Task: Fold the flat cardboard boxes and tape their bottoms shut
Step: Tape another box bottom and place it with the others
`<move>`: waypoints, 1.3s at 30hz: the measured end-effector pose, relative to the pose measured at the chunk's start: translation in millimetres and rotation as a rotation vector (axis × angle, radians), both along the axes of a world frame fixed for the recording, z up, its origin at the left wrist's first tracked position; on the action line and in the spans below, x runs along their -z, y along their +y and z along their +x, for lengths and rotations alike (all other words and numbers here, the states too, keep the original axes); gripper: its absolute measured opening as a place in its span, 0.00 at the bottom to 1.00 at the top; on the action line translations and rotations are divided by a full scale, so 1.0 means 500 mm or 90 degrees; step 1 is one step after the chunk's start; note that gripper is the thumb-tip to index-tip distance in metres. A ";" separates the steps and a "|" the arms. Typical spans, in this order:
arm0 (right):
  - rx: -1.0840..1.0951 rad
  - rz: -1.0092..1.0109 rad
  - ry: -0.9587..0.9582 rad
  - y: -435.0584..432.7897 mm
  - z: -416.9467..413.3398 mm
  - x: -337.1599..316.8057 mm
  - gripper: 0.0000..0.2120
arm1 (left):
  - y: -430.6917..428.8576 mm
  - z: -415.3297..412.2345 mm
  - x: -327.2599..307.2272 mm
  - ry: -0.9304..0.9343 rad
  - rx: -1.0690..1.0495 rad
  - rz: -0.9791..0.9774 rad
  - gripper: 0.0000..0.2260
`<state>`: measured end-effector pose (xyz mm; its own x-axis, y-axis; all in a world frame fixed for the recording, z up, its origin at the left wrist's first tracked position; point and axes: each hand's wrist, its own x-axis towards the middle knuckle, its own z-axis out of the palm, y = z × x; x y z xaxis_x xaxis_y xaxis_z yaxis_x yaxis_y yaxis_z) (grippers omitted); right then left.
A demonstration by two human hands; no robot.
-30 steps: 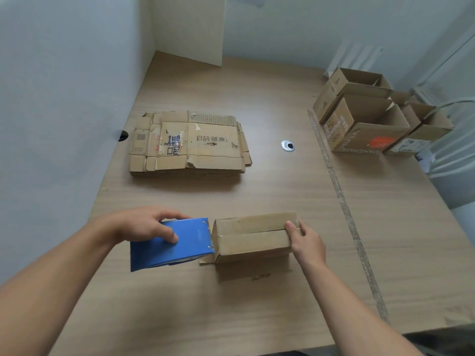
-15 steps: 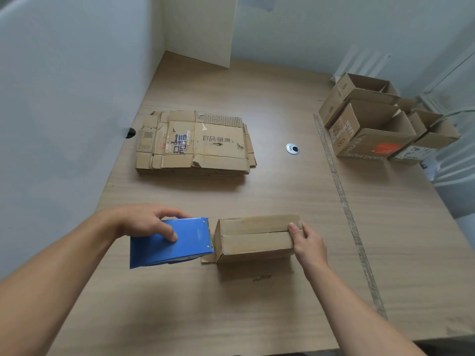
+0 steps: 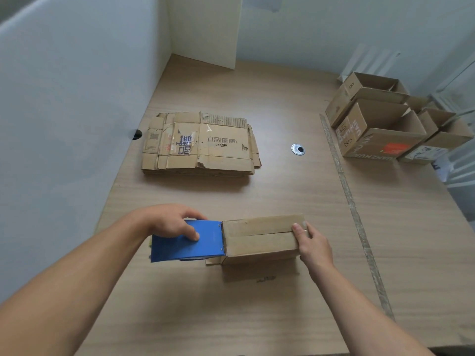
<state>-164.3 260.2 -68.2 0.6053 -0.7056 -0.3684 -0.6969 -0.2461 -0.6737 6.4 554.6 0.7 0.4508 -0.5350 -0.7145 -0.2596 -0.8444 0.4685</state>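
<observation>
Wooden table (image 3: pixel 257 317): small cardboard box (image 3: pixel 259 240) between my 2 hands.
My left hand (image 3: pixel 169 222) grips a blue tape dispenser (image 3: pixel 185 246) touching the box's left end; my right hand (image 3: pixel 312 244) clasps its right end. Flat-box stack (image 3: pixel 203 147) beyond carries Chinese print; 1 assembled box (image 3: pixel 345 98) far right shows an 8.

— Views?
— One. Head-worn, wide-angle, tilted forward and down over the table (image 3: pixel 257 317).
— Range?
— Near. Left hand (image 3: pixel 172 223) and right hand (image 3: pixel 314 246) sit mid-frame, forearms entering from the bottom edge. Wall (image 3: pixel 64 124) close on the left, far corner at top.
</observation>
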 end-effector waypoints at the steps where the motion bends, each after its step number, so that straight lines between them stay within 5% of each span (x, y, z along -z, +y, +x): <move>1: -0.006 -0.009 0.008 0.002 0.001 -0.005 0.31 | -0.006 -0.002 -0.004 -0.018 0.011 0.007 0.19; 9: -0.015 -0.033 0.029 -0.005 0.008 0.002 0.28 | -0.044 -0.054 -0.012 -0.229 0.063 0.056 0.22; 14: -0.038 -0.060 0.030 -0.011 0.010 -0.003 0.28 | -0.022 -0.076 0.008 -0.189 0.007 0.037 0.25; 22: -0.321 -0.455 -0.031 0.079 0.013 -0.048 0.21 | 0.037 -0.094 0.025 -0.208 -0.160 -0.050 0.24; 28: -0.471 -0.390 0.103 0.198 0.058 -0.068 0.28 | 0.060 -0.102 0.038 -0.230 -0.263 -0.073 0.24; 39: -0.436 -0.398 0.123 0.229 0.057 -0.024 0.27 | 0.067 -0.114 0.048 -0.216 -0.329 -0.114 0.28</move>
